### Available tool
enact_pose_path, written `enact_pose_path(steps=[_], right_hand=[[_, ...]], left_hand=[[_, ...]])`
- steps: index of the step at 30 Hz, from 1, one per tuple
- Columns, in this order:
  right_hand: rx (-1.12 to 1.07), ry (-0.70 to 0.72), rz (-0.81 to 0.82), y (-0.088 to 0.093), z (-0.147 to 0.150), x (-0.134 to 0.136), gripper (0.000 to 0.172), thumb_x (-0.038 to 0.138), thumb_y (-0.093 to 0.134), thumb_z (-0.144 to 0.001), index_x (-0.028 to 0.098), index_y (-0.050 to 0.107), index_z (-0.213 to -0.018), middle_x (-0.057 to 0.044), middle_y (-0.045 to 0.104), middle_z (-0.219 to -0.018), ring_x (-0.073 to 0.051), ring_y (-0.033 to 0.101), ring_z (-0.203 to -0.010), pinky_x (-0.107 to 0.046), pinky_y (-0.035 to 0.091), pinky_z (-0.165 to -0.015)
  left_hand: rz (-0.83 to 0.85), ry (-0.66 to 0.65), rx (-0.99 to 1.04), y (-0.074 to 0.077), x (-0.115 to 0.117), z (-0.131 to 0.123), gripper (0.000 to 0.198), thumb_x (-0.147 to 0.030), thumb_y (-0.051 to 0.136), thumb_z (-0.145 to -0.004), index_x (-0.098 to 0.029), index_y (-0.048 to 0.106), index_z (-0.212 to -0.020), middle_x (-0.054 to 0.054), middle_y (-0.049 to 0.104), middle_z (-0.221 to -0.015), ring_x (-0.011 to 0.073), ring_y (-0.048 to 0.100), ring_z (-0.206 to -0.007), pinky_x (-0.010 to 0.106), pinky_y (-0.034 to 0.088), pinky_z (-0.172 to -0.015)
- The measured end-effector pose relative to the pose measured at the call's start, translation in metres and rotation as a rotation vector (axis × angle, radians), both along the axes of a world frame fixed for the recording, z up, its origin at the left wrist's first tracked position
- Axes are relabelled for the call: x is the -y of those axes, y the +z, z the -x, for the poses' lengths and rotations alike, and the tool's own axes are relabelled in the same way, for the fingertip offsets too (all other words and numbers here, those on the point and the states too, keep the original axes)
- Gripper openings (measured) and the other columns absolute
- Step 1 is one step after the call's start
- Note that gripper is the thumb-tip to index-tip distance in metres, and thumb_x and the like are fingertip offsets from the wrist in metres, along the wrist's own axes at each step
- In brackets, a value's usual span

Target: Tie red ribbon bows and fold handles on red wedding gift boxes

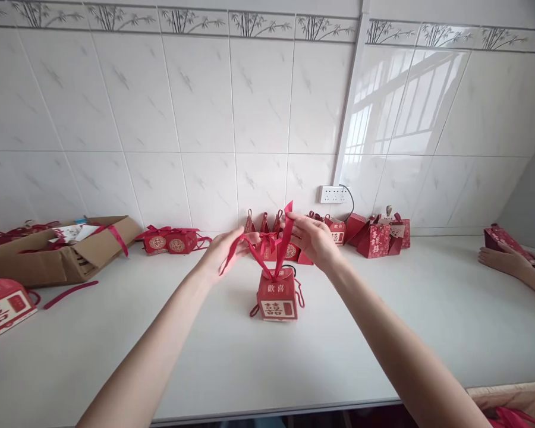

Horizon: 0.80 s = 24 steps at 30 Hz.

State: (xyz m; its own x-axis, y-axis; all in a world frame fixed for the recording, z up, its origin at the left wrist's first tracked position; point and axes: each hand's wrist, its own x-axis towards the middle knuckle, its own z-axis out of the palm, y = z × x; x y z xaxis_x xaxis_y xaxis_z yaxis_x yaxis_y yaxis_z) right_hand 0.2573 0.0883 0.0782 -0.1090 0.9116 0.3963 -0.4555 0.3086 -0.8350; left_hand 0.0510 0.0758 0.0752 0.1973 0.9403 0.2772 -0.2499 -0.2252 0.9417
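A small red gift box (pixel 277 297) with white and gold Chinese characters stands upright on the table in front of me. Dark red cord loops stick out at its two sides. From its top a red ribbon (pixel 283 246) rises in two tails that spread into a V. My left hand (pixel 226 252) has its fingers closed on the left tail, whose end hangs down past the palm. The other tail is pinched by my right hand (pixel 314 241), its tip pointing up above the fingers. Both hands are above the box, apart from it.
Several finished red boxes (pixel 172 241) and bags (pixel 378 238) line the tiled wall. A cardboard carton (pixel 78 261) lies at left, near a loose ribbon (pixel 71 293) and another box (pixel 6 306). Another person's hand (pixel 503 261) touches a red box at right. A power strip (pixel 336 194) is on the wall.
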Motion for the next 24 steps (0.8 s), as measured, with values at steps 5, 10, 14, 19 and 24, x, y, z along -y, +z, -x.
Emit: enact_pose_path(steps=[5, 10, 14, 19, 24], right_hand=[[0.041, -0.169, -0.093, -0.005, 0.015, 0.019, 0.038, 0.032, 0.072, -0.066, 0.017, 0.056, -0.097, 0.0, 0.07, -0.074, -0.016, 0.068, -0.071, -0.03, 0.055, -0.069], [0.046, -0.241, -0.09, -0.004, 0.02, 0.032, 0.049, 0.033, 0.075, -0.064, 0.021, 0.047, -0.103, 0.004, 0.069, -0.07, -0.012, 0.065, -0.067, -0.026, 0.054, -0.065], [0.124, -0.05, -0.129, -0.002, 0.002, 0.048, 0.044, 0.046, 0.074, -0.064, 0.02, 0.055, -0.093, 0.004, 0.066, -0.062, -0.013, 0.064, -0.059, -0.026, 0.052, -0.059], [0.563, 0.084, -0.168, -0.018, -0.029, 0.053, 0.037, 0.053, 0.059, -0.078, 0.017, 0.06, -0.068, -0.005, 0.068, -0.065, -0.018, 0.065, -0.06, -0.032, 0.052, -0.06], [1.235, -0.128, -0.473, -0.057, -0.021, 0.045, 0.013, 0.012, 0.06, -0.077, 0.018, 0.072, -0.078, -0.005, 0.069, -0.081, -0.016, 0.062, -0.074, -0.028, 0.046, -0.069]], left_hand=[[-0.023, -0.118, 0.157, 0.016, 0.015, -0.023, 0.025, -0.027, 0.053, -0.078, -0.016, 0.068, -0.094, 0.011, 0.067, -0.109, 0.0215, 0.064, -0.096, 0.035, 0.051, -0.084], [-0.053, -0.143, 0.141, 0.019, 0.028, -0.038, 0.03, -0.023, 0.061, -0.071, -0.014, 0.065, -0.099, 0.011, 0.065, -0.111, 0.0214, 0.06, -0.098, 0.03, 0.049, -0.077], [-0.075, 0.051, 0.141, 0.016, 0.027, -0.032, 0.026, -0.023, 0.059, -0.069, -0.014, 0.061, -0.093, 0.009, 0.063, -0.099, 0.0199, 0.059, -0.093, 0.031, 0.048, -0.076], [-0.362, 0.812, -0.19, -0.008, 0.036, -0.013, 0.018, -0.011, 0.054, -0.068, -0.019, 0.052, -0.084, 0.002, 0.057, -0.095, 0.0156, 0.055, -0.089, 0.029, 0.044, -0.08], [-0.583, 0.388, -1.009, -0.053, 0.073, -0.028, 0.01, -0.021, 0.057, -0.078, -0.018, 0.057, -0.068, 0.002, 0.056, -0.078, 0.0198, 0.053, -0.083, 0.036, 0.043, -0.082]])
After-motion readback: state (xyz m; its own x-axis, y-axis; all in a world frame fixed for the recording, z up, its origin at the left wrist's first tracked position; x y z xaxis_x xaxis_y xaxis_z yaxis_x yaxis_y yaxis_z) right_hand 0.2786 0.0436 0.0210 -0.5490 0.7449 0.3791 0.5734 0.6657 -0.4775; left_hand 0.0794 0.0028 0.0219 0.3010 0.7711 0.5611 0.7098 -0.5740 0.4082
